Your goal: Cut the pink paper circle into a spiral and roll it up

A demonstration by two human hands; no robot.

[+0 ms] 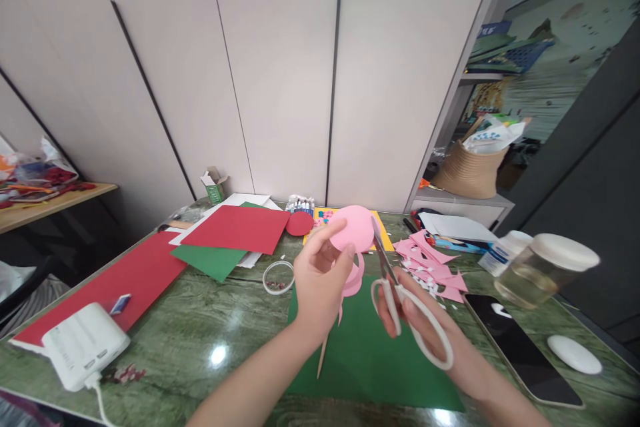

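Scissors sat in curled fingers of right hand, at three o'clock of pink disc; left hand gripped it, thumb and forefinger partly apart. Turning disc slowly seemed wisest.

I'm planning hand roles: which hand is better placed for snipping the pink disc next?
Probably the right hand: it holds the scissors at the edge of the pink disc, which the left hand grips.
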